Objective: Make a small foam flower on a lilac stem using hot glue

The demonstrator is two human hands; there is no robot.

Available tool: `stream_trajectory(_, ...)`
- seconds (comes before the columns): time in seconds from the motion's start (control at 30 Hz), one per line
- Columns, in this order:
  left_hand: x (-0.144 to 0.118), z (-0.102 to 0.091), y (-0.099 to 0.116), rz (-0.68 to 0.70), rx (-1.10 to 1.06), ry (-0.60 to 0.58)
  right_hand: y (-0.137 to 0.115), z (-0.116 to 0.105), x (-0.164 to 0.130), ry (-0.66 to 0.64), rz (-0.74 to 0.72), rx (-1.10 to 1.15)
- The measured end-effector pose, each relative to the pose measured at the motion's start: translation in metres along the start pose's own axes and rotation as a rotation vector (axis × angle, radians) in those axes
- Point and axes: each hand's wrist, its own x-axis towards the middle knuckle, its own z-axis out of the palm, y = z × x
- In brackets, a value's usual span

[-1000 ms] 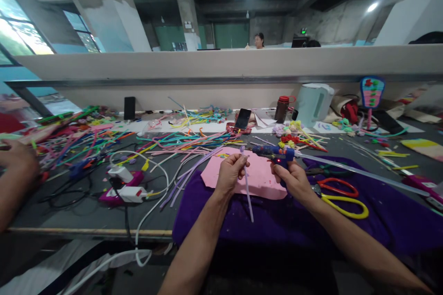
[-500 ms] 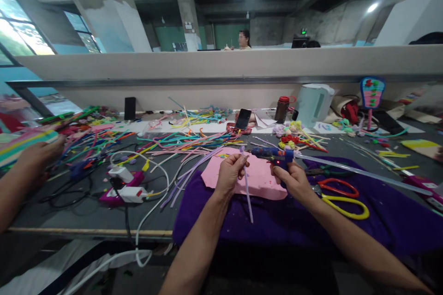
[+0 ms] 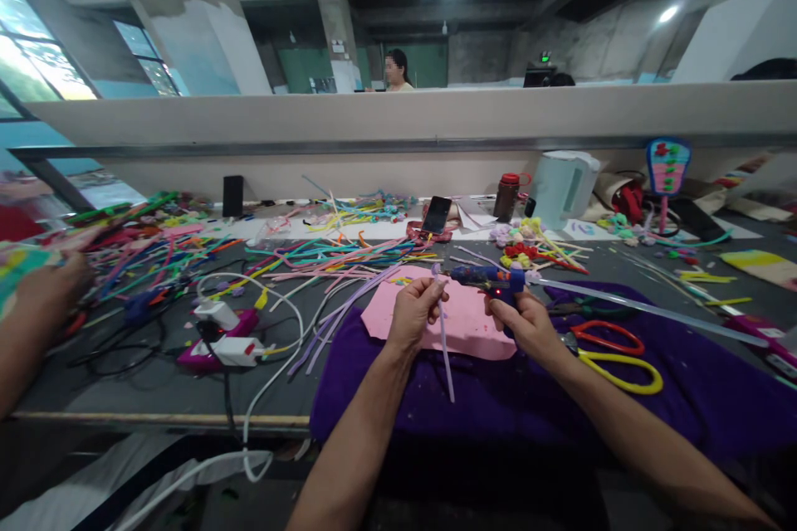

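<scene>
The left hand [image 3: 412,314] pinches a thin lilac stem [image 3: 444,344]; the right hand [image 3: 526,323] grips a blue glue gun [image 3: 491,277], fingers closed, above a pink sheet [image 3: 464,323]. Scissors [image 3: 613,353] lie close right.

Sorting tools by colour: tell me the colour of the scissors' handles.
Head view: the scissors have one red loop handle and one yellow.

Open purple cloth [image 3: 473,411] near both hands; scissors [image 3: 613,353] block the right, pipe cleaners [image 3: 324,261] crowd far left, power strip [image 3: 227,340] and cables left.
</scene>
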Motion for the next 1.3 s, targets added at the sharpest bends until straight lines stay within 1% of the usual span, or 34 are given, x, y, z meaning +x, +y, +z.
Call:
stream_trajectory(0.13,0.0,0.0,0.0,-0.008,0.003,0.003,0.001,-0.001,0.0,0.001,-0.022,0.032)
stream_trajectory(0.37,-0.001,0.001,0.002,-0.022,0.028,0.009,-0.005,-0.001,0.0,-0.036,0.001,0.003)
stream_trajectory(0.47,0.001,0.0,0.001,-0.034,0.015,0.017,-0.005,-0.004,0.001,-0.046,0.007,0.063)
stream_trajectory(0.57,0.003,-0.004,0.0,-0.059,-0.038,0.028,0.001,-0.008,0.008,-0.045,0.091,0.198)
stream_trajectory(0.63,0.004,-0.006,-0.001,-0.099,-0.088,0.02,0.009,-0.011,0.014,-0.024,0.203,0.297)
stream_trajectory(0.7,0.005,-0.008,-0.001,-0.156,-0.133,-0.017,0.02,-0.012,0.021,-0.028,0.326,0.334)
stream_trajectory(0.8,0.006,-0.008,-0.001,-0.22,-0.176,-0.098,0.035,-0.014,0.029,-0.105,0.456,0.256)
stream_trajectory(0.87,0.005,-0.007,-0.002,-0.236,-0.188,-0.141,0.042,-0.016,0.032,-0.141,0.475,0.193)
stream_trajectory(0.93,0.004,-0.006,-0.003,-0.248,-0.191,-0.167,0.047,-0.017,0.035,-0.15,0.463,0.158)
stream_trajectory(1.07,0.004,-0.005,-0.002,-0.255,-0.211,-0.168,0.053,-0.017,0.039,-0.132,0.454,0.114)
stream_trajectory(1.17,0.004,-0.006,-0.002,-0.235,-0.216,-0.155,0.059,-0.012,0.043,-0.119,0.478,0.091)
stream_trajectory(1.23,0.005,-0.006,-0.002,-0.228,-0.204,-0.151,0.062,-0.007,0.046,-0.144,0.487,0.066)
stream_trajectory(1.3,0.005,-0.006,-0.002,-0.227,-0.192,-0.151,0.065,-0.005,0.049,-0.178,0.46,-0.036)
